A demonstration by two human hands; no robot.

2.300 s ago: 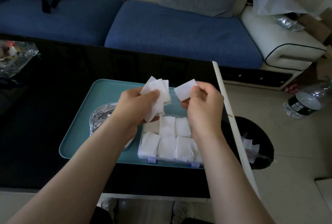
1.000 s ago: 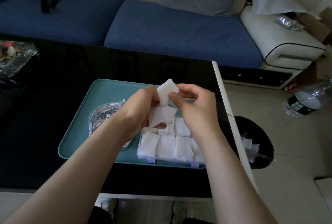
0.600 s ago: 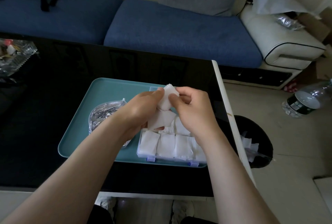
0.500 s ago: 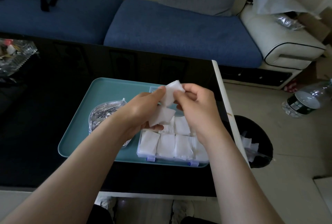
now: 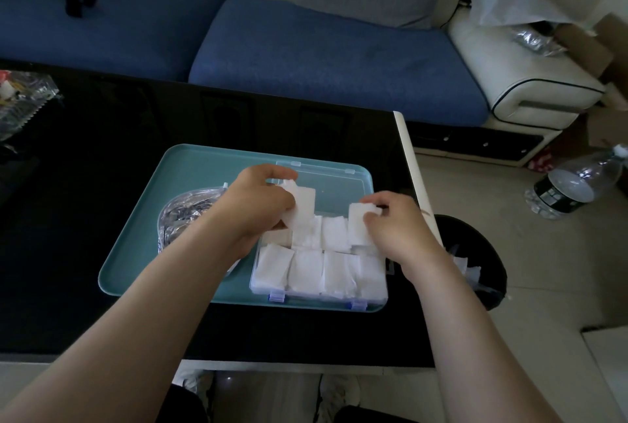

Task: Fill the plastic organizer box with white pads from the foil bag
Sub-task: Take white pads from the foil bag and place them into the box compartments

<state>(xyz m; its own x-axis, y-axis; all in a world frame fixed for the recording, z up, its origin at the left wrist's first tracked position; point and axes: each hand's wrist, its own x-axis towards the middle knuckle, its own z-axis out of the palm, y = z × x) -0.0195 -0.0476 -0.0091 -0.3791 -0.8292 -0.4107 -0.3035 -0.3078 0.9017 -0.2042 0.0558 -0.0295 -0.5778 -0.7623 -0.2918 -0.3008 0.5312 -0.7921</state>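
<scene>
Pads [image 5: 302,208] in pinch of left hand [image 5: 261,198] and right hand [image 5: 394,225], at organizer box [image 5: 316,295].

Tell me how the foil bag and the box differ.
The foil bag is crinkled silver; the box is clear, rigid plastic. The bag lies left on the tray, partly hidden by the left arm; the box sits on the right, lid open. The box shows rows of white pads; the bag's contents cannot be seen. Both rest on the teal tray.
</scene>
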